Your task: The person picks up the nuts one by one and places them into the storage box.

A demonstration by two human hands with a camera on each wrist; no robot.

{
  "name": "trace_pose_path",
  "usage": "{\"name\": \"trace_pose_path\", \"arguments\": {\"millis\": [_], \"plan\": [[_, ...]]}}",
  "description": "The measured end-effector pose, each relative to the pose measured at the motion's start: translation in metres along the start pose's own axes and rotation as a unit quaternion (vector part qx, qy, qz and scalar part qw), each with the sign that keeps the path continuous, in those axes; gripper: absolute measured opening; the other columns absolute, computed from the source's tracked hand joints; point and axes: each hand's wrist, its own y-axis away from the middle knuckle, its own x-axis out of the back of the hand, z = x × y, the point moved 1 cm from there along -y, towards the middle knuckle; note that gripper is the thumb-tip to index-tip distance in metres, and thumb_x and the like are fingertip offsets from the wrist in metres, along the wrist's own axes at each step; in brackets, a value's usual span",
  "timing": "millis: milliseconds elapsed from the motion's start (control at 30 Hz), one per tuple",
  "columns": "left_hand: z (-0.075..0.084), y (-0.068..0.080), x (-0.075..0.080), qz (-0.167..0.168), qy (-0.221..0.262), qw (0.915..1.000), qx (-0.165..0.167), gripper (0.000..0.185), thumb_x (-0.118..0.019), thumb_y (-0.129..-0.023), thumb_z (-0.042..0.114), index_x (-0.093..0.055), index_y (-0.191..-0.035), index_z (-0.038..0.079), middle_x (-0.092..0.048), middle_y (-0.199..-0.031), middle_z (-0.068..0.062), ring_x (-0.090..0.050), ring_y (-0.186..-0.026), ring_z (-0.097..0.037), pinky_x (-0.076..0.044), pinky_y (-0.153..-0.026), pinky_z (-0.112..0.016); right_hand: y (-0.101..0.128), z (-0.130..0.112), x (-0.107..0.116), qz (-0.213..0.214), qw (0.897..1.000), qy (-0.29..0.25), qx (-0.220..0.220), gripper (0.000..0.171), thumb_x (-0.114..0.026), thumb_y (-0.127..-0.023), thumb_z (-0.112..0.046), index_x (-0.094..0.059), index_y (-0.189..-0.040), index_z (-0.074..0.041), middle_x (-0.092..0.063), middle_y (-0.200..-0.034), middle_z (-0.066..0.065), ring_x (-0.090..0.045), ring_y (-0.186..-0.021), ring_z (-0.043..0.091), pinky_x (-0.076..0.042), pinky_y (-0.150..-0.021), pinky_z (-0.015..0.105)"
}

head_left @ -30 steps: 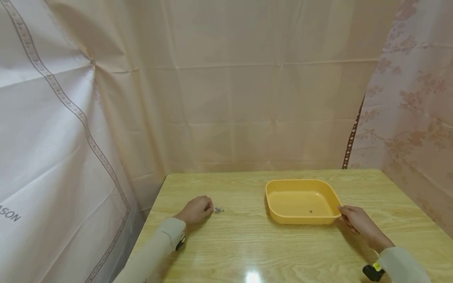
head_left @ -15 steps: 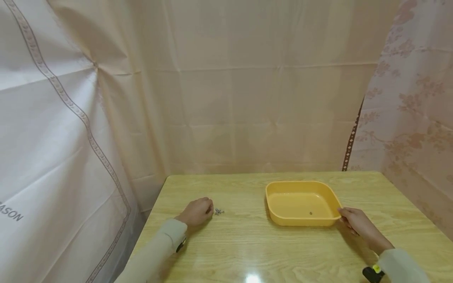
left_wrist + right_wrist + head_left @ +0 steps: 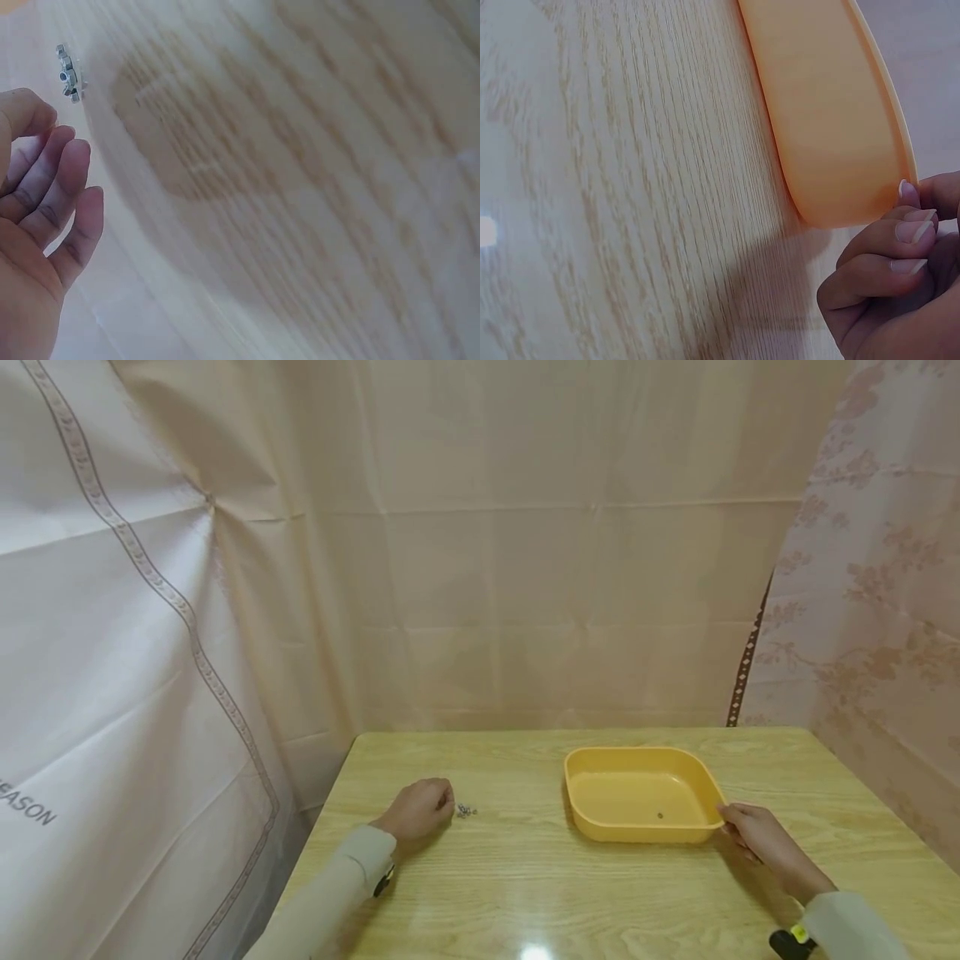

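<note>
Several small metal nuts [image 3: 466, 811] lie in a loose cluster on the wooden table. Just left of them is my left hand [image 3: 417, 810], thumb and index fingertip brought together. The left wrist view shows the nuts [image 3: 68, 73] a short way beyond those fingertips [image 3: 64, 132]; I cannot tell whether something tiny is pinched there. My right hand [image 3: 761, 839] pinches the right front corner of a yellow plastic tray [image 3: 637, 833] between thumb and fingers. One small nut [image 3: 660, 816] lies on the tray floor. The tray's side wall [image 3: 832, 112] fills part of the right wrist view.
The wood-grain table [image 3: 517, 877] reaches back to a hanging beige cloth [image 3: 480, 610]. Pale patterned cloths hang at the left [image 3: 97, 693] and right [image 3: 885, 610]. Bare tabletop lies between the nuts and the tray.
The whole head view has shifted slightly down. Both hands, the tray and the nuts keep their places relative to one another.
</note>
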Motion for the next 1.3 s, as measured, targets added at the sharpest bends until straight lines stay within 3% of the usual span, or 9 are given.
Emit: {"name": "trace_pose_path", "arguments": {"millis": [267, 1300], "plan": [[0.002, 0.001, 0.001, 0.006, 0.011, 0.9997, 0.019, 0.011, -0.065, -0.099, 0.015, -0.064, -0.090, 0.021, -0.058, -0.082, 0.013, -0.054, -0.074, -0.004, -0.049, -0.067, -0.027, 0.000, 0.003, 0.000, 0.003, 1.000, 0.001, -0.002, 0.043, -0.035, -0.113, -0.033, -0.053, -0.087, -0.004, -0.041, -0.067, -0.003, -0.035, -0.053, 0.009, -0.037, -0.050, 0.025], [0.011, -0.010, 0.000, 0.014, 0.028, 0.9995, -0.005, 0.009, -0.064, -0.101, 0.018, -0.067, -0.093, 0.019, -0.061, -0.083, 0.013, -0.056, -0.070, -0.001, -0.050, -0.062, -0.023, 0.000, 0.002, 0.000, -0.012, 1.000, -0.008, -0.015, 0.045, -0.035, -0.113, -0.037, -0.053, -0.088, -0.004, -0.041, -0.066, -0.003, -0.035, -0.052, 0.010, -0.038, -0.050, 0.026]]}}
